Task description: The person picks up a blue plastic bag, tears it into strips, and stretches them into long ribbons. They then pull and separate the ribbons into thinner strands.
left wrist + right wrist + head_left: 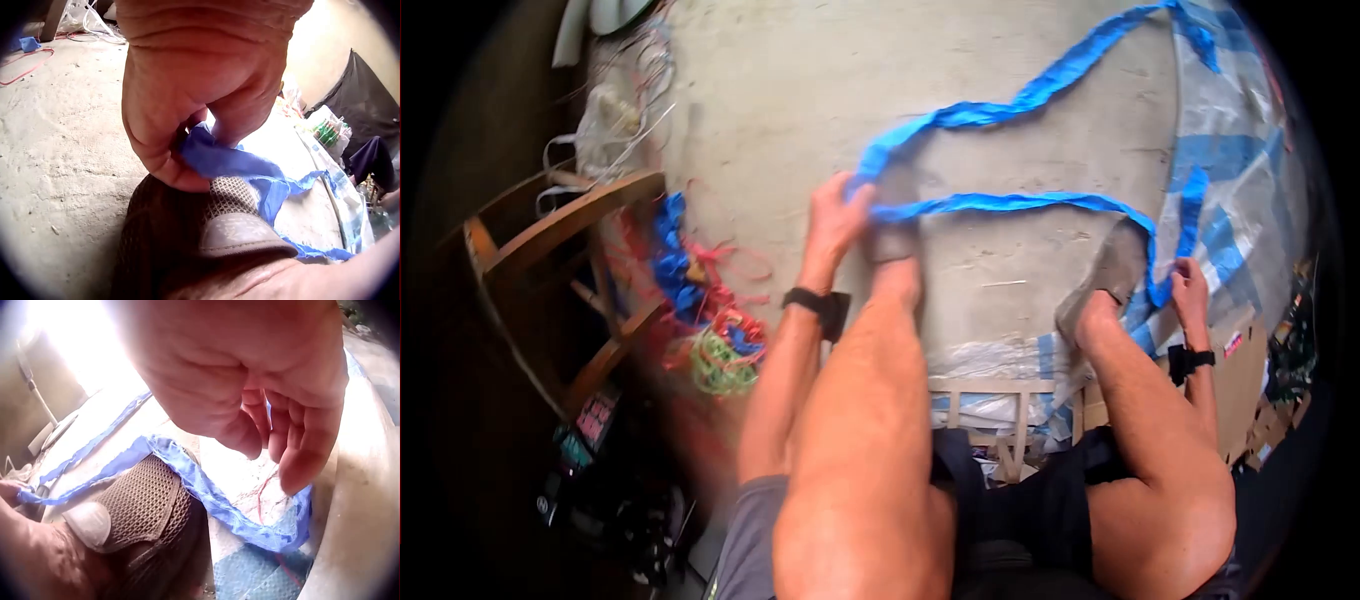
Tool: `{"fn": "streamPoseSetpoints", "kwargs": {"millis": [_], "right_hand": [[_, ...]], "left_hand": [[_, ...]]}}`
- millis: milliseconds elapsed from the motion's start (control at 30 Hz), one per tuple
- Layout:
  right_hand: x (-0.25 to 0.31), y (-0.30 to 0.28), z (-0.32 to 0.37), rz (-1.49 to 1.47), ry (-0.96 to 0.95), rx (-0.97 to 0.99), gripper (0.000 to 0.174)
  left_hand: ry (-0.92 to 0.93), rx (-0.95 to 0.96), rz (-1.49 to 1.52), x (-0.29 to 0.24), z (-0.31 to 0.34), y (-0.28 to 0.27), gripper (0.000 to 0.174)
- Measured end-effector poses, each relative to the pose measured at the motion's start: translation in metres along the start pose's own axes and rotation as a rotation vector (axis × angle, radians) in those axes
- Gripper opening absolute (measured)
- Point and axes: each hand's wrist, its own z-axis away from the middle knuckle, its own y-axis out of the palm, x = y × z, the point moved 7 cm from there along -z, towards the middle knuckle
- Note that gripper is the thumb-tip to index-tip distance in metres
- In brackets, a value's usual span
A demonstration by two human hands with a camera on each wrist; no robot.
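Observation:
A long, crinkled blue plastic strip (1040,200) runs between the two hands, and another length of it crosses the floor farther out. My left hand (837,215) pinches the strip just above the toe of the left shoe, a brown mesh one (234,197). On the right, my right hand (1190,290) has its fingers curled at the strip beside the right mesh shoe (150,500). There the strip (219,509) dips in a loop and rises behind the fingertips, which partly hide it. A thin pink thread (260,497) hangs below this hand.
A wooden chair (575,215) stands on the left, near tangled red, blue and green scraps (725,350). A blue-and-white plastic sheet (1225,150) spreads along the right. Flattened cardboard (1235,375) lies beside the right leg.

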Motion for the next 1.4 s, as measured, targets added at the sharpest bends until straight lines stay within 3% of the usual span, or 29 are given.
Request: {"fn": "streamPoseSetpoints", "kwargs": {"millis": [67, 100, 133, 233, 400, 467, 533, 600, 667, 800, 867, 933, 1167, 1333, 1400], "right_hand": [[-0.012, -0.003, -0.005, 0.226, -0.214, -0.118, 0.03], [-0.007, -0.004, -0.006, 0.308, -0.098, -0.053, 0.031], [-0.013, -0.005, -0.008, 0.207, -0.174, -0.117, 0.032], [-0.008, -0.009, -0.015, 0.312, -0.237, -0.097, 0.033], [-0.002, -0.022, -0.019, 0.167, -0.178, -0.156, 0.031], [-0.007, -0.026, -0.023, 0.181, -0.244, -0.163, 0.031], [-0.019, -0.026, -0.022, 0.187, -0.193, -0.146, 0.03], [-0.027, -0.027, -0.021, 0.183, -0.116, -0.15, 0.029], [-0.035, -0.029, -0.019, 0.205, -0.13, -0.146, 0.028], [-0.048, -0.027, -0.019, 0.24, -0.118, -0.129, 0.027], [-0.058, -0.026, -0.015, 0.243, -0.098, -0.118, 0.027], [-0.067, -0.025, -0.01, 0.243, -0.077, -0.106, 0.027], [-0.082, -0.02, 0.012, 0.235, 0.005, -0.053, 0.028], [-0.091, -0.011, 0.037, 0.193, 0.089, 0.0, 0.028], [-0.092, -0.007, 0.049, 0.167, 0.127, 0.024, 0.028]], "left_hand": [[0.032, -0.037, -0.005, -0.009, 0.007, -0.002, 0.03], [0.042, -0.068, 0.001, -0.024, 0.014, -0.006, 0.027], [0.061, -0.074, 0.027, -0.024, 0.015, -0.006, 0.026], [0.079, -0.115, -0.068, -0.021, 0.021, -0.011, 0.034], [0.024, -0.109, 0.078, -0.007, 0.038, -0.031, 0.037], [-0.045, -0.258, 0.001, 0.008, 0.055, -0.068, 0.034], [-0.116, -0.4, -0.076, 0.035, 0.067, -0.105, 0.033], [-0.133, -0.517, -0.157, 0.117, 0.072, -0.154, 0.03], [-0.063, -0.603, -0.332, 0.13, 0.085, -0.204, 0.03], [-0.237, -0.627, -0.553, 0.143, 0.106, -0.267, 0.035], [-0.29, -0.575, -0.505, 0.151, 0.105, -0.283, 0.04], [-0.252, -0.477, -0.675, 0.145, 0.1, -0.287, 0.04], [-0.419, -0.378, -0.836, 0.176, 0.081, -0.299, 0.051], [-0.305, -0.466, -0.81, 0.177, 0.089, -0.326, 0.052], [-0.298, -0.553, -0.466, 0.158, 0.105, -0.336, 0.05]]}}
